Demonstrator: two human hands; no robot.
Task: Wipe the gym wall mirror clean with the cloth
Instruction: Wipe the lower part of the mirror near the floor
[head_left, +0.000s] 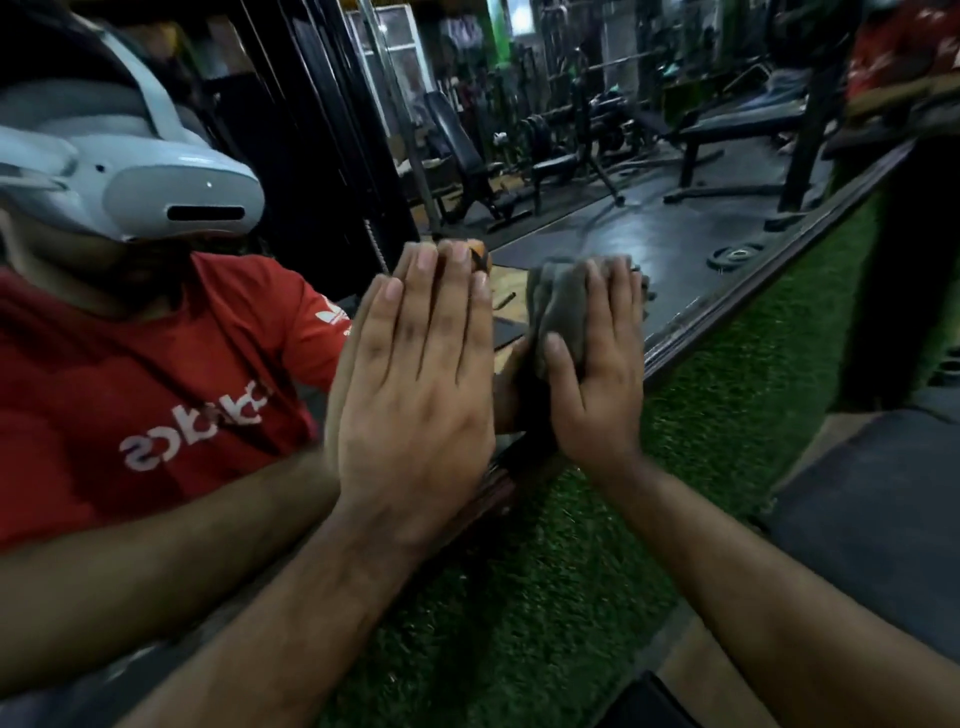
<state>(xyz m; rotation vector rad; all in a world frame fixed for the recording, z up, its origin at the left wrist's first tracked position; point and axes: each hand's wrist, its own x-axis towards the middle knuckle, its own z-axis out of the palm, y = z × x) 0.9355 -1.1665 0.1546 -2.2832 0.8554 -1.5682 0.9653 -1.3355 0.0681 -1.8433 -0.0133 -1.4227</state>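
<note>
Cloth (563, 306) flattened on the mirror (675, 244) under right hand (597, 374) — fingers straight, pressing to scrub — left hand (415, 384) beside it, palm braced flat.

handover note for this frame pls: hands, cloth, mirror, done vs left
Left hand: open, fingers straight, palm flat against the mirror, bracing; holds nothing.
Right hand: fingers straight, presses the grey cloth onto the glass near the mirror's lower dark frame.
Cloth: bunched between the right hand and the glass, low on the mirror, just above the green turf strip along the frame.
Done: cannot tell how much has been wiped; the image is too dim and blurred to show streaks.
Left: probably work the cloth across the rest of the glass, including the spot under the left palm.
</note>
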